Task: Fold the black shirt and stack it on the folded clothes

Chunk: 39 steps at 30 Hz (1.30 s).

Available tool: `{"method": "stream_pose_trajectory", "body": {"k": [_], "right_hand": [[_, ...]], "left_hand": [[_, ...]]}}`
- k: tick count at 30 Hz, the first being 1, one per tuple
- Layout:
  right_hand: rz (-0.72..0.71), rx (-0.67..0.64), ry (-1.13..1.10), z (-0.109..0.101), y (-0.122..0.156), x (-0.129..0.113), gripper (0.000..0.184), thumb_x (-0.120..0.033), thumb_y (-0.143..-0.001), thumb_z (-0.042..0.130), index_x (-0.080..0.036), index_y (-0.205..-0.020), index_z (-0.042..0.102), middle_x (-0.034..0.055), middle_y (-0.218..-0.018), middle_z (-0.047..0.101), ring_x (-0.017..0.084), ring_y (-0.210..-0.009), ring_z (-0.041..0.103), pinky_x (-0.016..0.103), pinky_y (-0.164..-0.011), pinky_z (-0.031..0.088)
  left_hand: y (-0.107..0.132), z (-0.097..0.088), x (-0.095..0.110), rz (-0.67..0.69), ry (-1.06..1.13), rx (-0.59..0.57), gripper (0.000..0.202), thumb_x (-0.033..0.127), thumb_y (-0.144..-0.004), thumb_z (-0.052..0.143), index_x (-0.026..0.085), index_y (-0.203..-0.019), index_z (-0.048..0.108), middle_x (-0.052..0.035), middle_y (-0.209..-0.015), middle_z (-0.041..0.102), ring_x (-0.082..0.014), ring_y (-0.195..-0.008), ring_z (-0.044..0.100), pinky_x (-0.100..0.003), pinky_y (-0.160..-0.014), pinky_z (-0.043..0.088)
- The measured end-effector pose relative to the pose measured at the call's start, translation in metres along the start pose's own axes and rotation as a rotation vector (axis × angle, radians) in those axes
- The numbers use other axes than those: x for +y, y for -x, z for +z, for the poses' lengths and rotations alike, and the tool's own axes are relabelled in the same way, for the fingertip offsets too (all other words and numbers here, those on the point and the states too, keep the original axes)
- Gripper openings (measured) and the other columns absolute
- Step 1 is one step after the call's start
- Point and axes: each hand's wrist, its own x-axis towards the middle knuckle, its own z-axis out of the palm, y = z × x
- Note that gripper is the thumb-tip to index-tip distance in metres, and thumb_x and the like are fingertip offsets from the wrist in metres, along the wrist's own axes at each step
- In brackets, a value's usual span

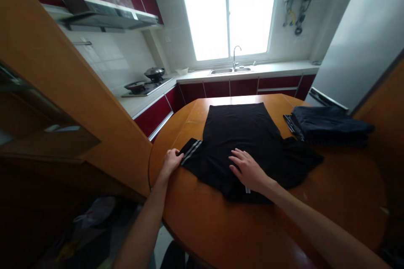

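A black short-sleeved shirt [240, 130] lies spread on the wooden table, its hem toward the window and its collar toward me. Two pale stripes cross the cuff of its left-hand sleeve [192, 151]. My left hand [173, 160] pinches the edge of that cuff between thumb and fingers. Over the upper body of the shirt, my right hand [248, 169] lies with its fingers spread, palm down, gripping nothing. A small white label [248, 190] shows near the collar, just below the right hand. The right-hand sleeve [301, 155] lies loosely on the table.
A stack of folded dark clothes [331, 124] sits at the right of the round wooden table [202, 214]. Beyond are a counter with a sink [221, 71], a stove with two pans [154, 73], and a fridge [356, 38]. A wooden frame [120, 147] stands close on the left.
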Motion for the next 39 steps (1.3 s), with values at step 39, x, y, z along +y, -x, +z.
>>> {"method": "stream_pose_trajectory", "body": {"k": [39], "right_hand": [[-0.186,-0.064,-0.128,0.033,-0.001,-0.057,0.042,-0.032,-0.100,0.057,-0.021,-0.141,0.056,0.0126,-0.144,0.056,0.028,-0.131,0.050,0.045,-0.113,0.042]], "left_hand": [[-0.055,0.039,0.090,0.491,0.216,-0.090,0.020,0.036,-0.090,0.064,0.021,-0.094,0.076,-0.0091,-0.109,0.067,-0.0274,-0.109,0.057,-0.044,-0.103,0.043]]}}
